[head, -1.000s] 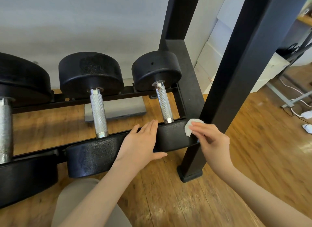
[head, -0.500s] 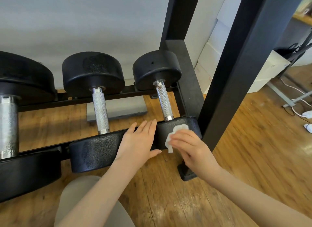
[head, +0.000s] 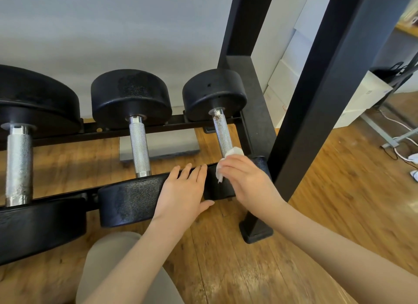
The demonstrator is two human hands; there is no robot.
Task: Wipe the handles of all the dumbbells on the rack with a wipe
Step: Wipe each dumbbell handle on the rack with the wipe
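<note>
We see three dumbbells lying across the rails of a black rack [head: 321,113], their round matte-black heads pebbled in texture and their handles knurled silver metal. The rightmost dumbbell [head: 214,93] is the smallest; its handle [head: 222,134] runs from the far head toward six o'clock and shows dark specks near its top collar. At the lower end of that handle sits the wipe [head: 234,151], a small crumpled white tissue, touching the metal just above the near head. Our right hand [head: 248,183] pinches the wipe, fingers curled on it. At nine o'clock from it, our left hand [head: 183,190] rests flat, fingers straight and together, on the near head of the middle dumbbell [head: 130,95]. The largest dumbbell [head: 34,95] lies farthest toward nine o'clock.
</note>
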